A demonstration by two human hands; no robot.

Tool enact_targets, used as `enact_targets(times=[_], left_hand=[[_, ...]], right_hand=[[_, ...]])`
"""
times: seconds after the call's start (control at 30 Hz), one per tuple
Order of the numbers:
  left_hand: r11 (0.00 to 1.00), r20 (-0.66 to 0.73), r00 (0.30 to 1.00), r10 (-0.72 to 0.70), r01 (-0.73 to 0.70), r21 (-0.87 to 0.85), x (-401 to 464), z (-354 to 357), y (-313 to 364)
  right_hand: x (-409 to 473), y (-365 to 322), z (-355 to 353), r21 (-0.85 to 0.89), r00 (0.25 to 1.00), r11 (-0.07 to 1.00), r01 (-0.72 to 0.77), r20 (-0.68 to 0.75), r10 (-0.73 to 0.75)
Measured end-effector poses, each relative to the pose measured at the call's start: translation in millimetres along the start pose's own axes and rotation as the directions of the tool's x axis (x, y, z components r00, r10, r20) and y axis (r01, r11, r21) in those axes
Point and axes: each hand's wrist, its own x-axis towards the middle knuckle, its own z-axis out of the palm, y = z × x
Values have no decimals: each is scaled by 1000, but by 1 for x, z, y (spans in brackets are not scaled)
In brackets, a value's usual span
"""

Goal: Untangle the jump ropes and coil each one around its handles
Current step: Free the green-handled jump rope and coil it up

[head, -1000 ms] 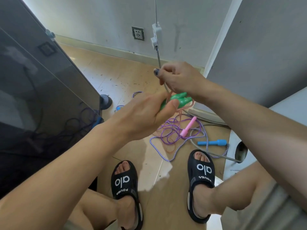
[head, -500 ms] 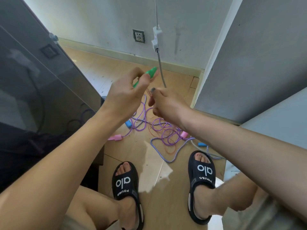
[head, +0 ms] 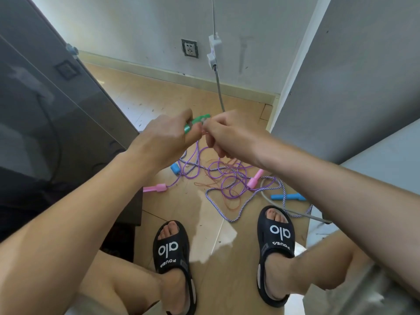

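Observation:
My left hand (head: pixel 164 135) grips the green handles (head: pixel 196 123) held up over the floor. My right hand (head: pixel 227 135) meets it at the handles' tip and pinches the thin orange rope (head: pixel 205 133) there. More of that orange rope (head: pixel 229 201) lies loose on the floor. A purple rope (head: pixel 227 178) with two pink handles (head: pixel 156 188) (head: pixel 255 179) lies tangled below my hands. A blue-and-white braided rope (head: pixel 218 208) with blue handles (head: pixel 176 169) (head: pixel 287 197) runs through the same tangle.
My two feet in black sandals (head: pixel 172 248) (head: pixel 276 237) rest on the wooden floor just in front of the tangle. A dark glass cabinet (head: pixel 45 110) stands at left, a grey wall corner (head: pixel 341 87) at right. A grey cable (head: pixel 218 87) hangs from a wall fitting.
Both hands have come together at the green handles. My right hand has moved up to the handle tip with the orange rope. The view has tilted a little.

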Motion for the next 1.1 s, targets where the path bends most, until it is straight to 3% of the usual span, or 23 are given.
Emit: enact_targets(times=[0.07,0.17,0.23,0.37,0.6,0.83,1.1], left_hand=[[991,19,995,101,-103,85,-4,3,2],[984,78,982,173,-176,32,-10,3,3],[976,99,971,218,-219,-9,-15,1,6],[961,215,937,276,-273,-42,-27,-6,10],[913,147,908,392,-364,-188,-36,-17,19],[934,268,894,358,-338,-119,-38,-17,27],[957,168,942,291,-285,-61,-46,-8,32]], right_hand=[[0,0,-6,-218,988,972,88,-106,-113],[4,4,-12,-429,944,891,151,-206,-259],[6,5,-14,-424,921,878,224,-202,-332],[6,1,-16,-329,907,858,395,-9,-422],[10,-9,-17,-137,923,913,383,25,-384],[7,-14,-13,42,948,950,309,69,-312],[19,0,-8,-4,977,990,139,161,-136]])
